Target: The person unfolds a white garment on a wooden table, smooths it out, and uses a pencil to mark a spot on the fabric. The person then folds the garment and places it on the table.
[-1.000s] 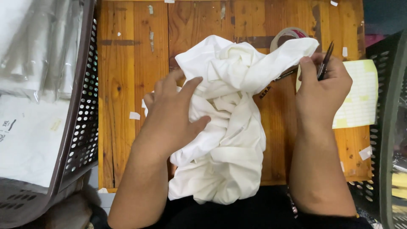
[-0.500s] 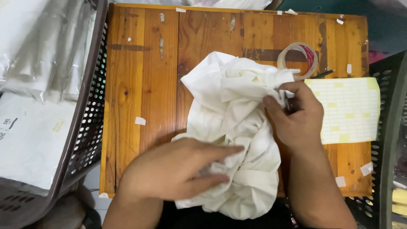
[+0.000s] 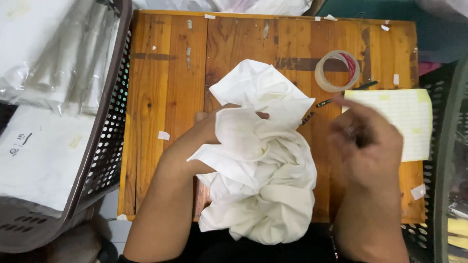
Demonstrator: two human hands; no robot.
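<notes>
White cotton-like cloth [image 3: 258, 160] fills your left hand [image 3: 195, 143]: the fingers are pushed into the crumpled folds and closed on a bunch of them, thumb hidden beneath. Your right hand [image 3: 365, 146] hovers beside the cloth, blurred; it appears empty, but whether the fingers are spread or curled cannot be told.

The cloth lies in a loose heap across the middle of the bench [image 3: 165, 87], its lower folds hanging over the near edge. Judged by its drape, it is light, soft and limp, with no stiffness to carry its own shape; it will sag from any single grip. A hem or corner would give you the surest hold, rather than the bulk.

Beyond your right hand, a pen [image 3: 346, 95] lies touching a yellow lined sheet [image 3: 404, 117] at the right edge, with a roll of clear tape [image 3: 337, 71] towards the far right corner. Perforated baskets [image 3: 105, 141] stand off both sides, the left one holding bagged white goods [image 3: 46, 53].
</notes>
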